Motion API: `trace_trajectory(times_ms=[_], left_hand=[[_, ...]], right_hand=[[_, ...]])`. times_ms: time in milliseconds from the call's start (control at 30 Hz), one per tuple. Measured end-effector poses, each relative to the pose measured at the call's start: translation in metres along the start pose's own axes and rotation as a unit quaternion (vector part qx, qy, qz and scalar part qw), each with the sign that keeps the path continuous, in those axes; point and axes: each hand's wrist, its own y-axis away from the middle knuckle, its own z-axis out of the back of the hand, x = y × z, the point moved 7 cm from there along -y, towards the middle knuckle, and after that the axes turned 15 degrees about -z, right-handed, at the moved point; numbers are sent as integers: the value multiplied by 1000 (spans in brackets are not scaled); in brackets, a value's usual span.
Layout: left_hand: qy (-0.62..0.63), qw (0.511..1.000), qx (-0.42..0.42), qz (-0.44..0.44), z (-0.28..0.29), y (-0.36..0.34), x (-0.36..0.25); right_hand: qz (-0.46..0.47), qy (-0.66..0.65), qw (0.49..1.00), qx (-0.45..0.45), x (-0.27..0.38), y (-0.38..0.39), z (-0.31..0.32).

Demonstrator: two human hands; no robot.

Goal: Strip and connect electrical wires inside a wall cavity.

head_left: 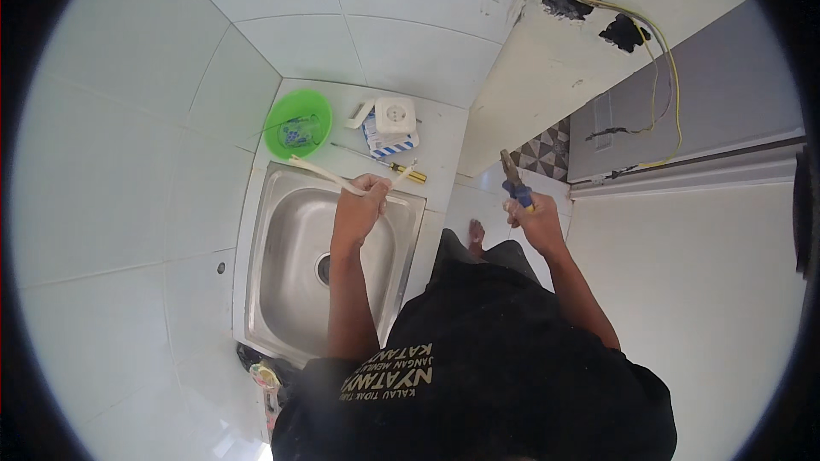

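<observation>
My left hand (363,207) is closed round a white cable (318,171) above the near-right part of the steel sink (264,282). One length of the cable sticks out to the left, and a shorter end with a frayed-looking tip points up to the right. Off to the right, away from the counter, my right hand (538,220) grips combination pliers (514,179) by their blue and yellow handles, jaws upward. Just beyond my left hand lies a screwdriver (408,172) with a yellow handle. A white wall socket (395,114) rests on a blue and white box (393,145).
A green bowl (275,138) with a packet in it stands in the counter's far left corner. Wires (670,77) hang from two ragged holes in the wall at far right. A dark bag (250,357) sits near the sink's front left. Tiled walls border the counter.
</observation>
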Motion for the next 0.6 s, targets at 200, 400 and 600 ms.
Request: trace_trajectory(times_ms=[200,400,600], left_hand=[[168,980,54,97,-32,-12,53],[346,877,-321,89,-19,-19,101],[234,942,-239,-11,-75,-9,31]], right_hand=[[-38,-14,999,-5,-29,17,6],[-39,-5,999,-3,-27,31,3],[-33,55,996,-58,-32,51,24]])
